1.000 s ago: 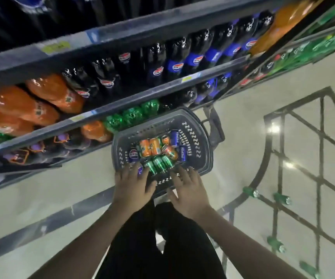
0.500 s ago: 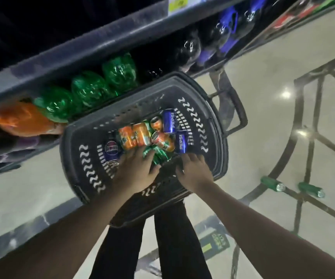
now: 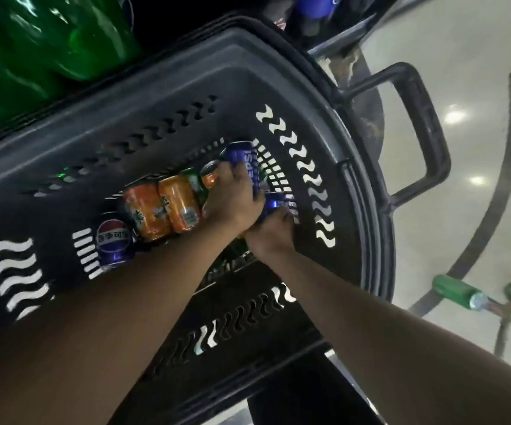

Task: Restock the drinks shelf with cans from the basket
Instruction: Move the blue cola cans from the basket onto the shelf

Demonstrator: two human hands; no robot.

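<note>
We see both hands deep in the dark plastic basket (image 3: pixel 168 96), which fills most of the frame. The left hand (image 3: pixel 232 204), at center, has its fingers curled over the side of a blue Pepsi can (image 3: pixel 243 162) that lies at the upper right of the can cluster; the fingertips wrap around the can's body, so the grip is closed on it. The right hand (image 3: pixel 271 233), just below and to the right and touching the left hand, curls around a second blue can (image 3: pixel 274 201), of which only a small patch of blue shows between the two hands. We cannot tell how firmly either can is held or whether it has left the basket floor.

The other cans lie on the basket floor to the left of the hands. Two orange cans (image 3: pixel 163 207) lie side by side, touching each other, just beside the left hand's wrist. A green can (image 3: pixel 194 182) and a further orange can (image 3: pixel 211 174) sit wedged between those and the gripped Pepsi can. Another blue Pepsi can (image 3: pixel 113 240) lies apart at the left end of the cluster, its logo facing up. The left forearm crosses over the lower part of the basket floor and hides whatever lies under it.

Green bottles (image 3: pixel 64 35) fill the upper left of the frame, just beyond the basket's far rim. The basket handle (image 3: pixel 423 130) juts out at the right over the pale floor (image 3: pixel 469 41). Two green bottles on the floor (image 3: pixel 453 291) lie at the right edge.
</note>
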